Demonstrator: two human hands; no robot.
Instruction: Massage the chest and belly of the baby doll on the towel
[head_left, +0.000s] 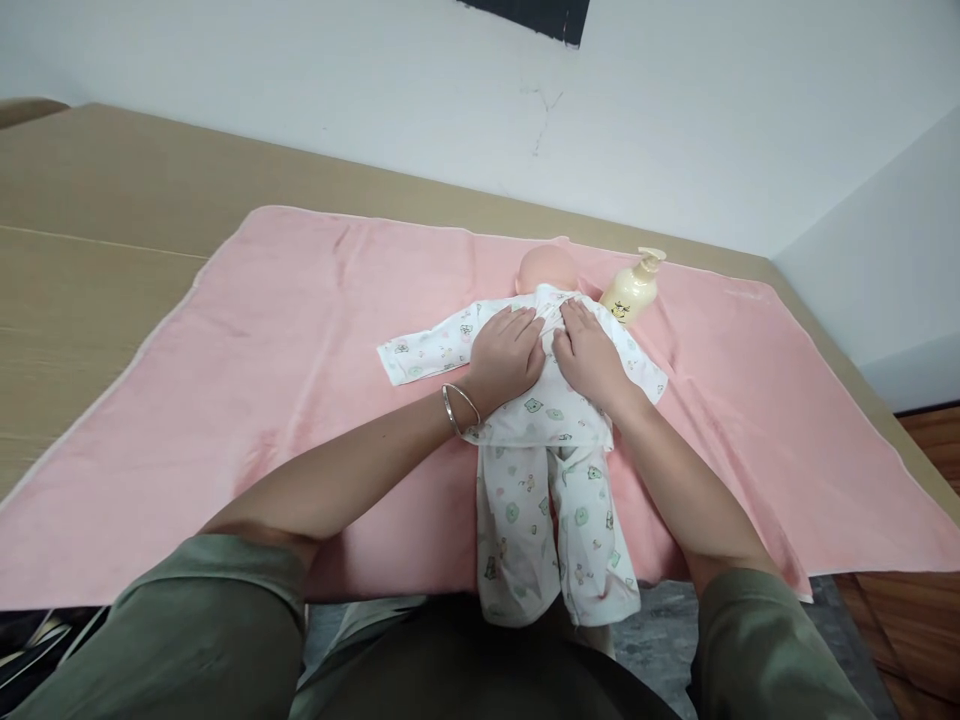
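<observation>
A doll in a white patterned top [544, 410] and matching trousers [517, 530] lies on a pink blanket [360, 300]. Its bare head [547, 268] points away from me, and no face shows. My left hand [507, 355] lies flat on the upper left of the top, wearing a silver bangle at the wrist. On the upper right of the top rests my right hand [589, 350], its fingers stretched out. Both palms face down and the hands are slightly apart. The trouser legs hang over the near edge of the blanket.
A cream pump bottle [632, 290] leans on the blanket right of the doll's head. Beneath the blanket is a tan table [135, 180], with a pale wall [375, 90] behind it. Part of a curved wooden object [30, 110] shows at the far left.
</observation>
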